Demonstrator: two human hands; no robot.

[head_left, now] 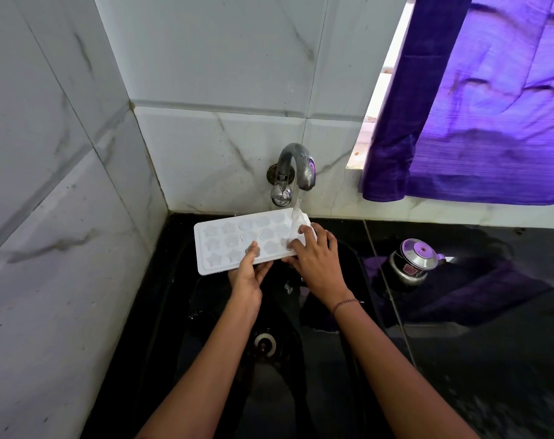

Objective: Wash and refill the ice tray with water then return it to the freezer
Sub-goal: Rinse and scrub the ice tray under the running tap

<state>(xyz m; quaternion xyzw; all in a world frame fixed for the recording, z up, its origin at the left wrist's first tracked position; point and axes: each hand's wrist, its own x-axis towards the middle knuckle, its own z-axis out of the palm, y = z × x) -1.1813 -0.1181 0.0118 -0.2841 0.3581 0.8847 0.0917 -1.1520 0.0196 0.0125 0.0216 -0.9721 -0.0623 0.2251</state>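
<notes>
Washing looks under way, with the refill and freezer yet to come: the ice tray is under the running tap above the sink at the desk's back edge, the left hand gripping its near rim and the right hand clasping its wet right end with bent fingers.

White marble-veined wall tiles meeting in a corner, purple curtain hanging over a bright window ledge at upper right, 1 small steel pot with a knobbed lid, upright on the glossy black counter — purple reflections beside it
</notes>
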